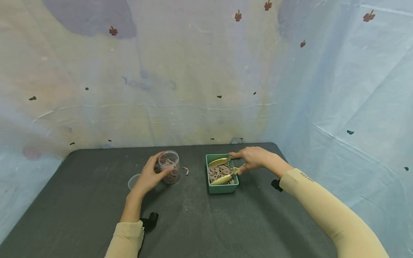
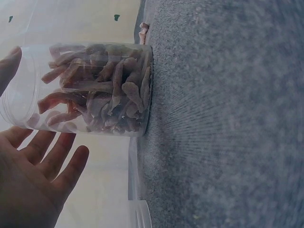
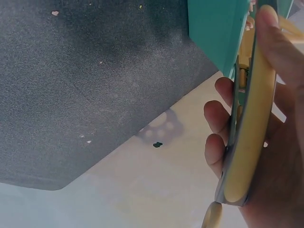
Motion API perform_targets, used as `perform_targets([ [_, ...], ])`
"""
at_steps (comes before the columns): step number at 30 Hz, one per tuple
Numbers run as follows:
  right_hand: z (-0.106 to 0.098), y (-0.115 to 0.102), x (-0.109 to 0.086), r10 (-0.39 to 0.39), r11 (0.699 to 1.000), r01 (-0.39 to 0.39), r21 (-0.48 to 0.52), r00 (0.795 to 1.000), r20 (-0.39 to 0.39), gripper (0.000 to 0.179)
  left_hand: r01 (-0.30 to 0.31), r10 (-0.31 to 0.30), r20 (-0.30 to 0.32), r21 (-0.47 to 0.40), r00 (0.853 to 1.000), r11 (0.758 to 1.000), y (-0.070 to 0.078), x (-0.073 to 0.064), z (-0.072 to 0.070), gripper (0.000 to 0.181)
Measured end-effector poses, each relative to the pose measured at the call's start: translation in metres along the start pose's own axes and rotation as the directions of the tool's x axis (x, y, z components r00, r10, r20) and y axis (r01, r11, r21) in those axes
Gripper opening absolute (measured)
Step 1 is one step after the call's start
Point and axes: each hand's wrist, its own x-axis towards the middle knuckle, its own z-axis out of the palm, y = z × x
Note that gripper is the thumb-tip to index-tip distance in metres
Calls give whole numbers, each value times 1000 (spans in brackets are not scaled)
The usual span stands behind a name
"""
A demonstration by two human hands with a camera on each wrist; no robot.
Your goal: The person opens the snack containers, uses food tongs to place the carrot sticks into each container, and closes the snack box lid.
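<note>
Left hand (image 1: 149,178) clasped the jar (image 1: 173,171), likely for steadiness; right hand (image 1: 255,158) gripped the tongs (image 1: 222,180), splayed inside the box (image 1: 222,189)!

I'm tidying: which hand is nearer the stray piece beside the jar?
Left. The left hand, on the jar, is just left of the piece; the right hand is farther right, at the box.
</note>
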Motion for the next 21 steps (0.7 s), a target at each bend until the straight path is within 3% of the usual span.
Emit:
perform_targets([
  [11, 5, -1, -2, -5, 1000, 5, -12, 999, -46, 88, 2, -2, 5, 3, 1000, 1000, 1, -1, -1, 92],
  [21, 6, -5, -8, -40, 999, 34, -42, 990, -133, 80, 7, -7, 4, 0, 1000, 1000, 2, 0, -1, 92],
])
